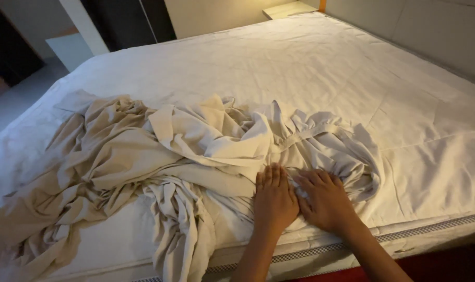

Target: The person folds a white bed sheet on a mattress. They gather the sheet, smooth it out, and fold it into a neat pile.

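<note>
A crumpled beige sheet (143,156) lies in a heap across the near side of a white mattress (310,73). Part of the sheet hangs over the mattress's front edge. My left hand (273,201) lies flat on the sheet near the front edge, fingers together and pointing away from me. My right hand (326,198) rests right beside it, its fingers pressed into the folds of the cloth. The two hands touch side by side. I cannot tell whether the right hand's fingers pinch any fabric.
The mattress has a checkered band (436,227) along its front side. A pale headboard wall (430,31) runs along the right. A small bedside shelf (289,8) stands at the far corner. Floor and a dark doorway (13,52) lie to the left.
</note>
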